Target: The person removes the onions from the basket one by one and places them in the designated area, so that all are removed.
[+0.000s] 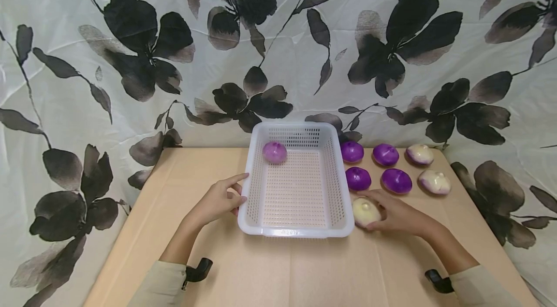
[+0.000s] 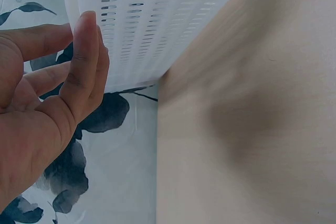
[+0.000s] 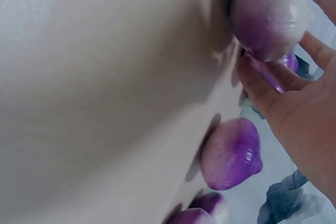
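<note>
A white plastic basket (image 1: 296, 233) stands on the table, its side wall (image 2: 173, 19) pierced with slots. One purple onion (image 1: 274, 152) lies in its far left corner. At the basket's left rim, my left hand (image 1: 219, 200) holds the edge between thumb and fingers. My right hand (image 1: 398, 212) grips a pale onion (image 1: 365, 212) just right of the basket. From the right wrist, that onion (image 3: 270, 14) looks white with a purple side, and the fingers (image 3: 257, 85) curl around it; part of the grip is out of frame.
Behind my right hand, several onions stand in two rows: deep purple ones (image 1: 396, 181) nearer the basket, and two whitish ones (image 1: 434, 182) at the right. A flowered cloth (image 1: 296, 55) hangs behind the wooden table (image 1: 283, 273).
</note>
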`<state>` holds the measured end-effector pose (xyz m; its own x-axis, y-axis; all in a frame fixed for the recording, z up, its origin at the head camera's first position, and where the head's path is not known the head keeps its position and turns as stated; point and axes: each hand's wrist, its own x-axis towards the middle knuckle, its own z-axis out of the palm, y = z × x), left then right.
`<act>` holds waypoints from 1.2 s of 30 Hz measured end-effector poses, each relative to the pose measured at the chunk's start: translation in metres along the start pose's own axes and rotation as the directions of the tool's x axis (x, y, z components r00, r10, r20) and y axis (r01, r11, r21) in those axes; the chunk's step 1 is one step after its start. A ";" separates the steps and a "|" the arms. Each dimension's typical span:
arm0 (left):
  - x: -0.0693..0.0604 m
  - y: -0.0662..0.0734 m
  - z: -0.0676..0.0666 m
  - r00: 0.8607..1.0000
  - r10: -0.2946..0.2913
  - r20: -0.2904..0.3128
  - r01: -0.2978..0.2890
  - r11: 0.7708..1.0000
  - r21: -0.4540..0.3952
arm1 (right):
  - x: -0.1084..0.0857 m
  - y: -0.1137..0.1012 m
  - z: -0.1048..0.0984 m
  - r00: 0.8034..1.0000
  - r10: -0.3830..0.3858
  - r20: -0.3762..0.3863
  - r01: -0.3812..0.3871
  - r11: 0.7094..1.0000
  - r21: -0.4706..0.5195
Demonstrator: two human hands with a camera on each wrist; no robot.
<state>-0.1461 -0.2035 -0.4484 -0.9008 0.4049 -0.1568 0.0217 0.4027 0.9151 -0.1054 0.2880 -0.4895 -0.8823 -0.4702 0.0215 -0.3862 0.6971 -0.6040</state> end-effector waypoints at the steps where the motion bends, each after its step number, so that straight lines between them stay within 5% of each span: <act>1: 0.000 0.000 0.000 1.000 0.000 0.000 0.000 1.000 0.000 | 0.000 -0.001 -0.002 1.000 0.000 -0.002 -0.001 1.000 -0.006; 14: -0.001 -0.001 0.001 1.000 0.012 -0.003 -0.012 1.000 -0.004 | 0.000 -0.010 -0.024 0.998 0.055 0.042 -0.055 0.998 -0.011; 19: -0.001 -0.003 0.002 1.000 0.019 -0.003 -0.019 1.000 -0.008 | 0.009 -0.023 -0.042 1.000 0.017 0.020 -0.016 0.999 -0.050; 26: 0.000 -0.005 0.002 1.000 0.022 -0.001 -0.022 1.000 -0.007 | 0.044 -0.048 -0.060 0.998 -0.063 -0.007 0.062 0.995 -0.080; 36: -0.001 -0.007 0.001 0.999 0.035 0.000 -0.035 0.999 -0.005 | 0.118 -0.092 -0.066 0.993 -0.087 0.076 0.091 0.995 -0.048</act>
<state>-0.1453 -0.2059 -0.4551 -0.8996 0.4186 -0.1243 0.0515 0.3843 0.9218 -0.1912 0.2040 -0.3786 -0.8223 -0.5689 0.0132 -0.4773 0.6769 -0.5604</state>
